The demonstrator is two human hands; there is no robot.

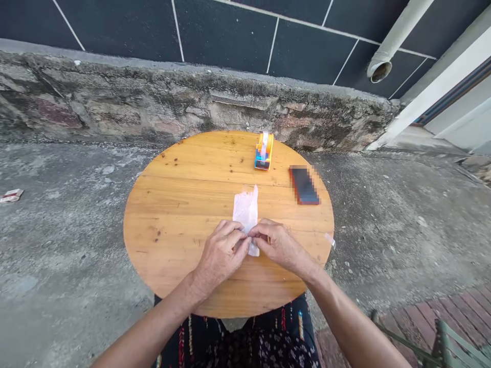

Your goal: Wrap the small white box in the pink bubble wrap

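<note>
A thin, pale pinkish-white crinkled sheet [246, 207] lies lengthwise on the round wooden table [184, 204]; whether it is tissue or plastic I cannot tell. My left hand [224, 246] pinches its near part from the left, thumb and fingers pressed together. From the right, my right hand [278, 244] closes on the same part, its fingertips nearly meeting the left ones. The exact spot between the fingertips is hidden. A short end of the sheet shows below my hands, and the longer part stretches away from me.
Toward the table's far edge stands a yellow and blue tape dispenser [264, 152]. A dark, blurred-out phone-like slab [305, 185] lies at the right. A clear strip of tape [330, 240] hangs on the right edge. Beyond runs a stone wall base [153, 107].
</note>
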